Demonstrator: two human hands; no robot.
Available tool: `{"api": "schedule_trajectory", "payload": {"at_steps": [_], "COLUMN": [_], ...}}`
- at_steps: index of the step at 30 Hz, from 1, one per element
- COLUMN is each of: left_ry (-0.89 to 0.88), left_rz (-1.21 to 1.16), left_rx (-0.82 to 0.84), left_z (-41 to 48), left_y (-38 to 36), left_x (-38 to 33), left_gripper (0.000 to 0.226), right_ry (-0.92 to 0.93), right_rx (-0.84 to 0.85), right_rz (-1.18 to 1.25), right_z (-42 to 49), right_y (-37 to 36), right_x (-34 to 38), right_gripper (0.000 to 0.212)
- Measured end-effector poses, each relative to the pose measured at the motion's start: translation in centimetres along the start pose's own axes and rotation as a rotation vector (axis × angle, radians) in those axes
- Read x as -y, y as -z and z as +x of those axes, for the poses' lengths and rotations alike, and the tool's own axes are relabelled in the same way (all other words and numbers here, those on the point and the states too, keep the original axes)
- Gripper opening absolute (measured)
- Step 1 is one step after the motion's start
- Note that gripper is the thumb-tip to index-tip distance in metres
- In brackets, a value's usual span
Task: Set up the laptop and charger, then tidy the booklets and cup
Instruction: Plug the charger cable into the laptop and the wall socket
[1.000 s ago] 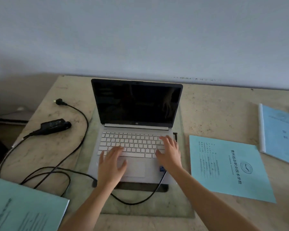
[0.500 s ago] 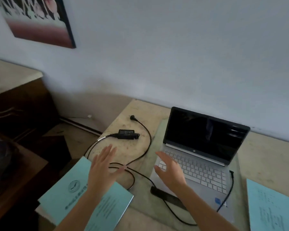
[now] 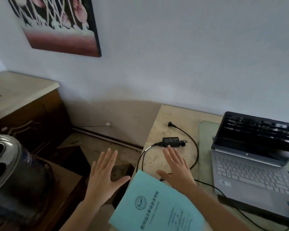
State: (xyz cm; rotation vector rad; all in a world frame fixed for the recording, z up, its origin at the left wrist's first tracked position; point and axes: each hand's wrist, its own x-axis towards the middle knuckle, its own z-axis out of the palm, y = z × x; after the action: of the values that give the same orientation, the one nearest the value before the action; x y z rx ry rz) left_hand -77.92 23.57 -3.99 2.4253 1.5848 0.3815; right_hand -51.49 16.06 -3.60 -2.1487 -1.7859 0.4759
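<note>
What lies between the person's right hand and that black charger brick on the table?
Nothing visible does. The right hand hovers open, its fingertips just short of the charger brick. Only bare table and the charger's cable lie nearby, the cable curving off to the side.

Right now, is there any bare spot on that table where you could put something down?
Yes: the back corner of the table, between the wall, the loose plug and the laptop. The near left is crowded with the charger brick, its looping cable and the blue booklet, under both open hands.
</note>
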Motion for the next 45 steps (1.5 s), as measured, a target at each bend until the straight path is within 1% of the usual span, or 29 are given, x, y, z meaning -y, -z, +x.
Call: {"api": "schedule_trajectory", "payload": {"at_steps": [4,8,11,16,19,21,27,32,35,37,40,45], "left_ry": [-0.082,-0.124,-0.127,-0.115,-0.122,-0.146,-0.306,-0.454,-0.555,-0.609,-0.652,-0.711], "left_rz": [-0.036,-0.089,-0.088,-0.068,-0.091,-0.095,-0.15,-0.199,-0.203,-0.207,-0.189,-0.104], "left_rx": [0.015,0.019,0.045,0.057,0.07,0.11,0.199,0.268,0.346,0.405,0.463,0.543], "left_z": [3.4,7.0,9.5,12.5,13.7,14.6,19.4,25.2,29.4,32.3,36.3,40.8], "left_y": [-0.2,-0.7,-1.1,-1.7,-2.5,-3.4,-5.8,-9.7,-12.2,-13.7,-16.0,-19.9], "left_x": [0.1,-0.6,-0.8,0.2,0.7,0.4,-3.0,-6.6,-8.5,-9.6,-10.6,-11.3], "left_gripper": [0.103,0.102,0.101,0.107,0.103,0.101,0.096,0.106,0.105,0.099,0.079,0.066], "right_ry": [-0.037,-0.078,-0.102,-0.13,-0.152,-0.179,-0.321,-0.473,-0.583,-0.641,-0.697,-0.796], "right_rx": [0.01,0.011,0.011,0.012,-0.001,-0.003,-0.036,-0.101,-0.116,-0.117,-0.137,-0.142], "right_rz": [-0.028,-0.024,-0.029,-0.025,-0.016,-0.018,-0.006,-0.003,-0.008,-0.01,0.0,0.05], "right_z": [1.0,3.4,5.8,9.2,10.0,10.2,11.0,11.7,12.9,14.4,17.8,23.1], "right_y": [-1.4,-2.1,-2.0,-2.0,-2.2,-2.3,-2.1,-1.5,-1.6,-1.8,-2.0,-2.6], "right_x": [1.0,0.5,0.0,-0.7,-1.0,-1.5,-3.9,-6.1,-7.2,-7.6,-8.2,-8.9], "right_gripper": [0.084,0.085,0.085,0.084,0.086,0.087,0.085,0.085,0.083,0.083,0.082,0.081]}}
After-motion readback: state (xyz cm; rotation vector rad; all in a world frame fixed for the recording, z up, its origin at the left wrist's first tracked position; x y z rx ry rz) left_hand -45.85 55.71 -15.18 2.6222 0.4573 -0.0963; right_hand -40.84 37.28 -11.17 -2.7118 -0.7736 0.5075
